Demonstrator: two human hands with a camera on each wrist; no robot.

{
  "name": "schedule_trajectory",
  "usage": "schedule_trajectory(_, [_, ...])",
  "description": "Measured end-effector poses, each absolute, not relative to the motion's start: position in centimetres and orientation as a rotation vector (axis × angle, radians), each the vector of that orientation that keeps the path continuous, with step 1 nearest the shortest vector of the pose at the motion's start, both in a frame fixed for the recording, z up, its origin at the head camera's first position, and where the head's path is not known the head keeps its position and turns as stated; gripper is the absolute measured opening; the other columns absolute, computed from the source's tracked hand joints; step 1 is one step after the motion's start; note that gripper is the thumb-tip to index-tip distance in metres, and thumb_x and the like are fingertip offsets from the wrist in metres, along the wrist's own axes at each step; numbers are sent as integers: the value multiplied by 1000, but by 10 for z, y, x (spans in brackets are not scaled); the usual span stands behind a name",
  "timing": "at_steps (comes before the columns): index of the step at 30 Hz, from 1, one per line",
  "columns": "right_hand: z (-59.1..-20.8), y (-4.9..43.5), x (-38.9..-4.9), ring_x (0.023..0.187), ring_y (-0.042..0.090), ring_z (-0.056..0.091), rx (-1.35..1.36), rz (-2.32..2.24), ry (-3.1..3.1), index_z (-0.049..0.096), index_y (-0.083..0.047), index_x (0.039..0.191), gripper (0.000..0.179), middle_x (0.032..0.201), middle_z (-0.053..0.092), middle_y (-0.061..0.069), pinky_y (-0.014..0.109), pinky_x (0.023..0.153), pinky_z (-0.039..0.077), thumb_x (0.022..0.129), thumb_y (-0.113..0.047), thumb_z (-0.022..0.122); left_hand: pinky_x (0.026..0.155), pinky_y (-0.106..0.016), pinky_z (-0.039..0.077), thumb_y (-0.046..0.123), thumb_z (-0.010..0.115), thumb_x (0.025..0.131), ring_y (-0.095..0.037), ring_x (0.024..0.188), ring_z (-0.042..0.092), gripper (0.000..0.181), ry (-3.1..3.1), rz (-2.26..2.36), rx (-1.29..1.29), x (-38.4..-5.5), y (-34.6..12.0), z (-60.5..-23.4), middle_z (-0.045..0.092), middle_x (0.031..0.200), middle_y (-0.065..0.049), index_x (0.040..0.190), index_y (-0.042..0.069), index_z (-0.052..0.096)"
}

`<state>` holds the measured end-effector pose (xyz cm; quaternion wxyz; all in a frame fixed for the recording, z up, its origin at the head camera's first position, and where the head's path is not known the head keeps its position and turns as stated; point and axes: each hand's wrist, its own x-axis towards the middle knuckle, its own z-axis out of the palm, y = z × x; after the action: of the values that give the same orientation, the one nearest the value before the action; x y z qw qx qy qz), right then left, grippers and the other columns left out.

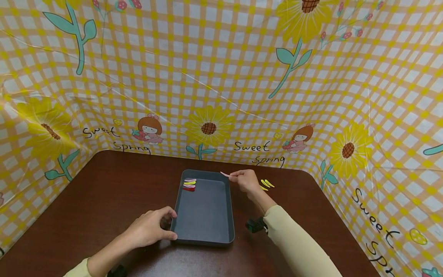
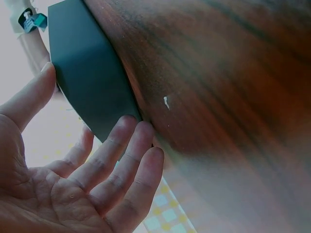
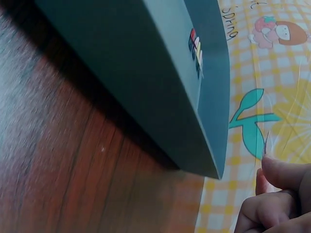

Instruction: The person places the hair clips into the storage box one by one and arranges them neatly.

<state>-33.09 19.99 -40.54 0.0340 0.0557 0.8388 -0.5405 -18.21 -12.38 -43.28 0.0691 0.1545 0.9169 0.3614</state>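
Observation:
My left hand (image 1: 149, 227) holds the near left corner of a dark grey tray (image 1: 204, 215). Its thumb is at the rim, and several fingertips (image 2: 127, 121) touch the outer wall in the left wrist view. Above the tray's far right corner, my right hand (image 1: 246, 181) pinches a slim pink hair clip (image 1: 225, 174) between thumb and fingers. That clip shows only as a thin edge in the right wrist view. Inside the tray, at its far left, several clips lie in a column: pink, a yellow clip (image 1: 189, 182), pink, and a red clip (image 1: 188, 189) nearest me.
Yellow hair clips (image 1: 267, 183) lie on the dark wooden table (image 1: 131, 184) right of the tray, partly behind my right hand. A checked sunflower cloth (image 1: 207, 77) hangs around the table's back and sides. A dark wrist device (image 1: 255, 225) sits at my right cuff.

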Motion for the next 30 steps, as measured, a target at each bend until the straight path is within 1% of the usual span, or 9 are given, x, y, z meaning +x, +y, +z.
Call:
schedule_trajectory(6, [-403,187,-331,41,10,23,185,-1654,2580,74,-1,102,15,51,40,-7,26,42,23,92,-13,72,74,-42,49,34,90,73,-14,89,62,51,2740,1097,456,-182,-124,-432,69,99,3,114,18,65])
schedule_trajectory(13, [-401,173,-332,40,9,20,138,-1672,2553,74,0,102,14,48,34,-7,25,42,21,92,-10,72,74,-43,49,35,89,73,-14,90,62,51,2734,1098,457,-183,-124,-432,69,100,3,115,19,64])
schedule_trajectory(19, [-402,160,-332,40,9,24,116,-1644,2571,75,-1,99,13,49,38,-6,25,42,25,92,-11,73,74,-42,49,36,90,73,-14,90,62,51,2735,1094,446,-183,-124,-432,69,100,4,115,19,64])
schedule_trajectory(21, [-403,156,-333,40,9,24,108,-1648,2564,75,0,98,12,50,42,-6,25,42,25,91,-10,73,74,-42,49,36,90,73,-14,90,62,51,2734,1093,445,-183,-125,-432,69,99,3,115,19,65])
schedule_trajectory(24, [-405,150,-333,40,9,22,96,-1644,2562,75,0,98,12,51,44,-6,25,41,23,91,-10,73,74,-42,49,36,89,73,-13,89,62,51,2731,1092,447,-183,-125,-433,69,99,3,115,19,65])
schedule_trajectory(26, [-405,147,-333,40,9,22,99,-1636,2564,75,-1,98,12,50,43,-6,25,42,23,91,-10,74,73,-42,49,36,89,73,-13,89,62,51,2730,1094,447,-183,-124,-432,68,99,3,115,19,65])
schedule_trajectory(28, [-406,143,-334,40,10,22,103,-1624,2572,76,-2,97,11,49,37,-6,25,42,22,91,-11,74,73,-42,49,36,90,73,-13,89,62,51,2730,1096,447,-183,-124,-432,69,99,3,115,19,65])
schedule_trajectory(30, [-406,140,-334,40,10,23,105,-1614,2577,76,-2,96,11,49,34,-6,26,42,22,90,-11,74,74,-42,49,36,90,73,-13,89,62,51,2733,1097,445,-183,-124,-431,69,100,3,114,19,65])
